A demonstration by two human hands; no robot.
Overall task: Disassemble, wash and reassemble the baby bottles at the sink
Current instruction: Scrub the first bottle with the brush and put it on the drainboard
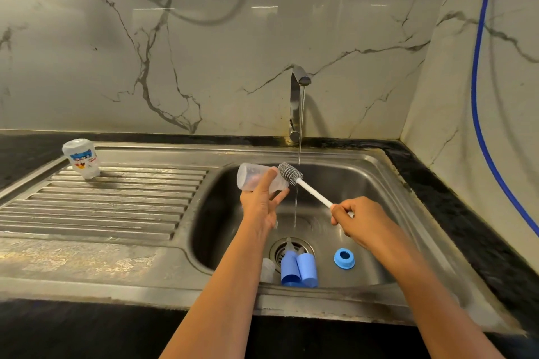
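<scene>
My left hand (262,201) gripped the bottle (256,178) over the sink (376,181). My right hand (354,217) pinched the brush (306,186), bristles at the bottle's mouth.

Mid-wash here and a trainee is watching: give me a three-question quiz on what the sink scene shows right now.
1. True or false: the tap is running.
2. Which hand holds the bottle brush? A) left hand B) right hand
3. Fill in: the blue screw ring lies in the ____.

Key:
1. True; a thin stream falls into the sink basin.
2. B; the left hand holds the clear bottle, with the brush head at its mouth.
3. Sink basin, right of the two blue caps by the drain.
</scene>
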